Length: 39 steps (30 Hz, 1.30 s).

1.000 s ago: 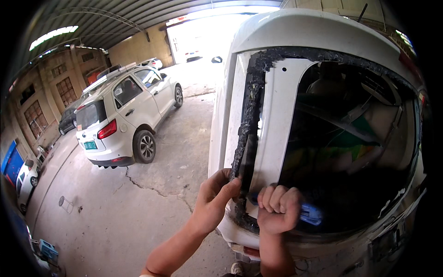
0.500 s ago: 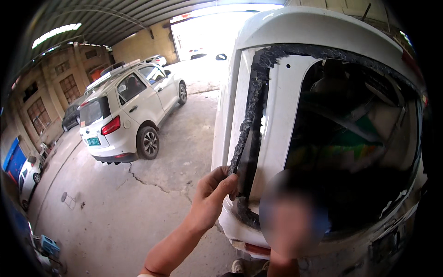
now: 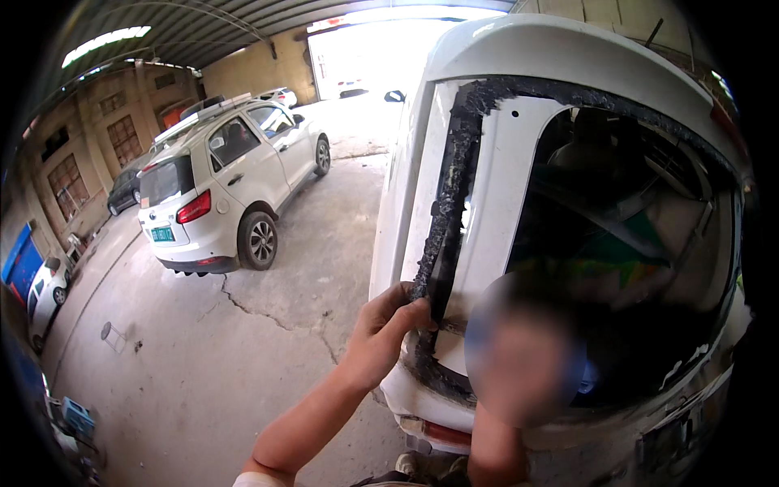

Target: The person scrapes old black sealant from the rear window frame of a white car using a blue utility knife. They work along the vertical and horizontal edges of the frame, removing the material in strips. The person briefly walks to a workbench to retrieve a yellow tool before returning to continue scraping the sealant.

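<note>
The rear window opening of a white car is edged with rough black sealant. My left hand is closed, thumb against fingers, on a lumpy strip of this sealant at the left edge of the opening. The strip's upper part runs into the sealant still on the frame. To the right, over the lower left of the opening, my right hand is lost in a blur, so its fingers cannot be made out. Only my right forearm shows clearly below it. Something blue shows beside the blur.
A second white car is parked to the left on the cracked concrete floor. Beyond it are a dark car and a wide bright doorway. A small stool and a blue object are at far left.
My left hand has shifted slightly up and right, closer to the frame, with the strip between its fingers. The blur over my right hand sits a little higher, and more forearm shows.
</note>
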Tool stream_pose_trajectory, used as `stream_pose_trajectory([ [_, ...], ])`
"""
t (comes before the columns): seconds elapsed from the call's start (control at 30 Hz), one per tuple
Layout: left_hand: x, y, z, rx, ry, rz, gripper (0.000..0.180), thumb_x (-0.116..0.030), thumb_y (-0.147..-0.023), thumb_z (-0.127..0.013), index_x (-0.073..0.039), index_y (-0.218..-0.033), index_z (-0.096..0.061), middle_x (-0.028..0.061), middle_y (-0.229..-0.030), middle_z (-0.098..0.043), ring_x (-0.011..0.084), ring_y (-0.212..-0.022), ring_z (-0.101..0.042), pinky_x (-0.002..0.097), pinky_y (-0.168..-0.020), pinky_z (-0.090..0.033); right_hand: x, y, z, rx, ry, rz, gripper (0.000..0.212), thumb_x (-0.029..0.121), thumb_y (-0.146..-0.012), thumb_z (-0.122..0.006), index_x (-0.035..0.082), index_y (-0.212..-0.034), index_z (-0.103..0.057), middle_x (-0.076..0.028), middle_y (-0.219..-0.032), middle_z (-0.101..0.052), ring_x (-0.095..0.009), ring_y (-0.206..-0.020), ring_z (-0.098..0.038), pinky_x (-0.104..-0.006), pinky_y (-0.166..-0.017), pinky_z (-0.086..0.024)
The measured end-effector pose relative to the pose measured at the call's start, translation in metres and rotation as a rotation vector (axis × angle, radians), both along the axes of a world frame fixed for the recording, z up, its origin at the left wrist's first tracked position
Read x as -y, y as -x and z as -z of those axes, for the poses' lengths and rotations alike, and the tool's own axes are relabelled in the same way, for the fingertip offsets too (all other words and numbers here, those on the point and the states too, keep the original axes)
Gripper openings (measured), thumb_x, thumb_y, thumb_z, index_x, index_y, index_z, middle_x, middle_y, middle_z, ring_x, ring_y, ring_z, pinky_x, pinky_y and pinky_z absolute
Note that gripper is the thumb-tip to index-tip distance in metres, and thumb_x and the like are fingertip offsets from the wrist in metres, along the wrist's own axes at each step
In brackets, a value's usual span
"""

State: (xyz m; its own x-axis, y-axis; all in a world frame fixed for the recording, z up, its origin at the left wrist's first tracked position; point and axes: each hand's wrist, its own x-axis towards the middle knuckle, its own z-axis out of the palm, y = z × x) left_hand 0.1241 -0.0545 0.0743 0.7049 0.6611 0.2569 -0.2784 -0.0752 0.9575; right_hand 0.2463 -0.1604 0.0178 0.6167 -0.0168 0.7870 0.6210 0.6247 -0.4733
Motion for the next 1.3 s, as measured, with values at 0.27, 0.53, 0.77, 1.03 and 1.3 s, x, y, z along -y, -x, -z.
stream_pose_trajectory([
  [0.27, 0.004, 0.007, 0.008, -0.037, -0.123, -0.055, 0.032, -0.029, -0.097, -0.05, 0.002, -0.091, -0.058, 0.0007, -0.077, -0.057, 0.0073, -0.073, -0.051, 0.0227, -0.069, -0.042, 0.001, 0.015, -0.008, 0.356, 0.734, 0.963, 0.018, 0.019, -0.077, -0.07, 0.005, -0.086, -0.064, -0.006, -0.074, -0.06, -0.021, -0.067, -0.059, -0.0315, -0.065, -0.048],
  [0.53, 0.012, 0.007, 0.005, 0.002, -0.128, -0.093, 0.032, -0.029, -0.097, -0.052, 0.002, -0.091, -0.058, -0.0003, -0.076, -0.057, 0.0066, -0.069, -0.051, 0.023, -0.065, -0.043, -0.015, 0.019, 0.01, 0.578, 0.955, 0.948, 0.014, 0.022, -0.081, -0.062, 0.009, -0.086, -0.063, -0.006, -0.076, -0.06, -0.02, -0.067, -0.059, -0.0315, -0.063, -0.048],
  [0.77, 0.012, 0.01, 0.003, -0.052, -0.077, -0.097, 0.028, -0.026, -0.096, -0.052, 0.0, -0.086, -0.057, 0.001, -0.073, -0.054, 0.0093, -0.069, -0.05, 0.0257, -0.066, -0.043, -0.006, 0.016, 0.014, 0.247, 0.547, 0.205, 0.022, 0.019, -0.086, -0.053, 0.011, -0.066, -0.048, -0.003, -0.056, -0.047, -0.017, -0.047, -0.045, -0.031, -0.05, -0.04],
  [1.03, 0.01, 0.014, -0.002, -0.082, -0.065, -0.086, 0.029, -0.027, -0.096, -0.053, 0.0, -0.085, -0.056, 0.0013, -0.073, -0.053, 0.0097, -0.069, -0.049, 0.0255, -0.066, -0.042, -0.002, 0.021, -0.006, -0.086, -0.165, -0.736, 0.032, 0.017, -0.092, -0.037, 0.014, -0.062, -0.026, 0.002, -0.05, -0.026, -0.01, -0.043, -0.022, -0.0282, -0.047, -0.027],
  [1.3, 0.008, 0.01, -0.002, -0.042, 0.031, -0.015, 0.026, -0.026, -0.097, -0.051, 0.0, -0.096, -0.055, 0.0021, -0.078, -0.055, 0.0098, -0.071, -0.05, 0.0239, -0.069, -0.041, -0.011, 0.022, -0.022, -0.257, -0.248, -0.739, 0.03, 0.018, -0.088, -0.044, 0.012, -0.062, -0.03, 0.0, -0.049, -0.03, -0.01, -0.042, -0.026, -0.0293, -0.046, -0.027],
])
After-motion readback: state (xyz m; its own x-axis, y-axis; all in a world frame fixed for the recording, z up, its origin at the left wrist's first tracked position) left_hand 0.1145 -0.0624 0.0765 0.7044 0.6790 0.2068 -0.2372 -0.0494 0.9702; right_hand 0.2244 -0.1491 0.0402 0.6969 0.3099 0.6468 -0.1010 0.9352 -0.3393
